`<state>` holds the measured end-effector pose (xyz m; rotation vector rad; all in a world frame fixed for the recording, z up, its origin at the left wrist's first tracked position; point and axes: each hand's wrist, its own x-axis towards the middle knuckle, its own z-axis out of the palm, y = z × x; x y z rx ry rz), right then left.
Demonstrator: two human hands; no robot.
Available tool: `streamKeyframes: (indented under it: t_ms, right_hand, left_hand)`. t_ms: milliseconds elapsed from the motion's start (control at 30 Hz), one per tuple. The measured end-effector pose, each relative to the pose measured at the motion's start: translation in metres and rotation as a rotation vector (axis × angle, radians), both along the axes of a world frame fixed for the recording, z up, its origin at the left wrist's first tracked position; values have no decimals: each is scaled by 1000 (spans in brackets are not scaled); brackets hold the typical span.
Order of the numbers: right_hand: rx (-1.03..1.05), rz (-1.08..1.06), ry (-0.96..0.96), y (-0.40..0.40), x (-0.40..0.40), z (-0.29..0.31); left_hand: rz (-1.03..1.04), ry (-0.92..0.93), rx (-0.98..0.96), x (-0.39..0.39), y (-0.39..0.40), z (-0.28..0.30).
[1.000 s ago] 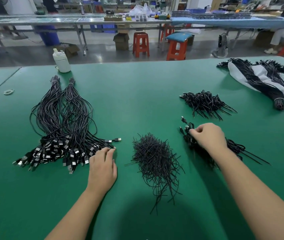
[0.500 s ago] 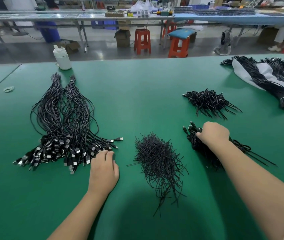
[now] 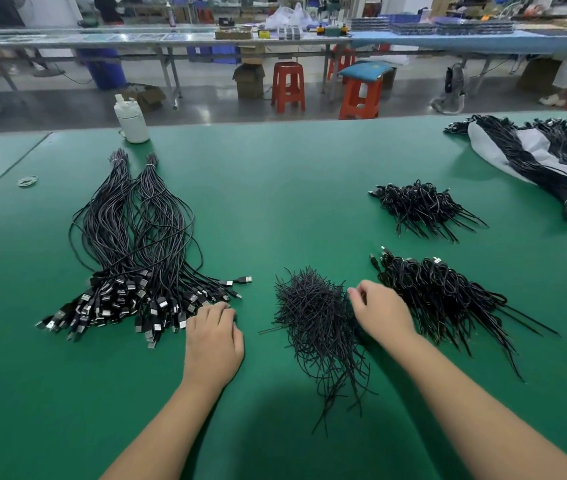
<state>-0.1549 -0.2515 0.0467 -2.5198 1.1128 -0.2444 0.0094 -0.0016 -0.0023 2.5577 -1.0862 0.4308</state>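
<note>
Green mat covers the big work table, with a white bottle at its far edge. The left hand lies flat by the plug ends of the long USB cables. Its fingers are nearly straight, just touching the nearest plugs and holding nothing. The right hand is at the right edge of the pile of twist ties in the middle. Its fingers are curled and the thumb is close to the first finger, but it is too blurry to tell if a tie is pinched yet. To do this well, I think it should pick just one tie off the top and lift it slowly, so the others do not come up in a tangle. Half a second ago the right hand sat on the pile of tied cables further right; now it has moved over to the ties. The left hand has hardly moved.
</note>
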Motion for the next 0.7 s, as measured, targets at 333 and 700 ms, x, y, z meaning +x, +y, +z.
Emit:
streamKeyframes:
  t_ms: [333, 700]
  right_hand:
    - [188, -173, -407, 5, -24, -36]
    - [274, -172, -463, 1, -27, -34]
  left_hand:
    - [38, 79, 3, 2, -3, -1]
    - [18, 34, 348, 40, -40, 27]
